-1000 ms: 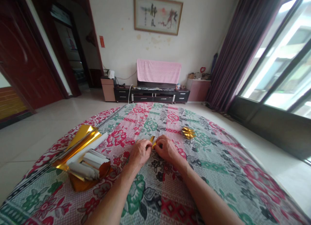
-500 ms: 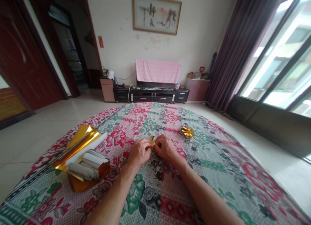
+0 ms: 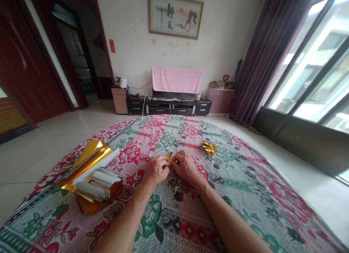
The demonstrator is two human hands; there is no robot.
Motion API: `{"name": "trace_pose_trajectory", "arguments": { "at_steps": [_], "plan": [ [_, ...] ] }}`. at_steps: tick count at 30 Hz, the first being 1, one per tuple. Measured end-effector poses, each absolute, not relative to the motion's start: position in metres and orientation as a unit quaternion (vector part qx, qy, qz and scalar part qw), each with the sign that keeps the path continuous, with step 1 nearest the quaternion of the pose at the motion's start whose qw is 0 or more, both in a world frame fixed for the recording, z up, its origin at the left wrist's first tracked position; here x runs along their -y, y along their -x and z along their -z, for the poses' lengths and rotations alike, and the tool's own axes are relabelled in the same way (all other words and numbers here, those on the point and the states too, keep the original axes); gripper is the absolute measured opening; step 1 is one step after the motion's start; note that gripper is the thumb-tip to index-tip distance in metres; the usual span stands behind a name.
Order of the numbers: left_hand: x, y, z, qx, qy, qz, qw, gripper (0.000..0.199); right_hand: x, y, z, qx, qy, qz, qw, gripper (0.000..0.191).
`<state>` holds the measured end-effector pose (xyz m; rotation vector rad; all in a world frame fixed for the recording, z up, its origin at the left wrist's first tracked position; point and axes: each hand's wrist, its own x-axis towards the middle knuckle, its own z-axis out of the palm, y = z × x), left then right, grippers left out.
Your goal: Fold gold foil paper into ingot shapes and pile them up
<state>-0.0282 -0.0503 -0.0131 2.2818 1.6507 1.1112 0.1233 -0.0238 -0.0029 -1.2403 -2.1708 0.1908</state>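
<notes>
Close together over the middle of the table, my left hand (image 3: 156, 170) and my right hand (image 3: 185, 166) both pinch a small piece of gold foil paper (image 3: 169, 157). Its gold side and a pale part show between the fingertips; the rest is hidden by my fingers. Beyond my right hand lies a small pile of folded gold paper pieces (image 3: 209, 147). Off to the left of my left hand are gold foil sheets (image 3: 91, 151), partly rolled, with white-backed rolls of paper (image 3: 105, 176) lying on them.
A floral patterned cloth (image 3: 234, 209) covers the round table. Past its far edge stands a low black TV cabinet (image 3: 170, 108) with a pink towel (image 3: 176, 79) draped above it. A purple curtain (image 3: 251, 60) and windows are on the right, a dark red door (image 3: 25, 63) on the left.
Both hands stay in nearly the same spot, pinching the gold foil paper. The right hand's fingers have shifted slightly over it, and the whole view has moved a little.
</notes>
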Motion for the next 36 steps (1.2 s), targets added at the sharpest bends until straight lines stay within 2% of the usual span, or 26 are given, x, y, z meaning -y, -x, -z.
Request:
{"name": "trace_pose_trajectory", "arguments": {
  "at_steps": [13, 17, 25, 31, 36],
  "plan": [
    [0.050, 0.030, 0.015, -0.539, -0.755, -0.369, 0.058, 0.017, 0.016, -0.130, 0.001, 0.820, 0.499, -0.106, 0.260, 0.017],
    [0.050, 0.030, 0.015, -0.537, -0.757, -0.368, 0.064, 0.017, 0.017, -0.129, 0.000, 0.820, 0.490, -0.113, 0.272, 0.021],
    [0.051, 0.028, 0.012, -0.544, -0.753, -0.365, 0.060, 0.017, 0.020, -0.124, 0.003, 0.803, 0.517, -0.068, 0.289, 0.012],
    [0.055, 0.023, 0.007, -0.544, -0.763, -0.347, 0.019, 0.010, 0.020, -0.127, 0.004, 0.805, 0.488, -0.066, 0.332, 0.012],
    [0.055, 0.022, 0.005, -0.553, -0.762, -0.335, 0.001, 0.011, 0.019, -0.127, 0.002, 0.811, 0.478, -0.074, 0.329, 0.012]
  ]
}}
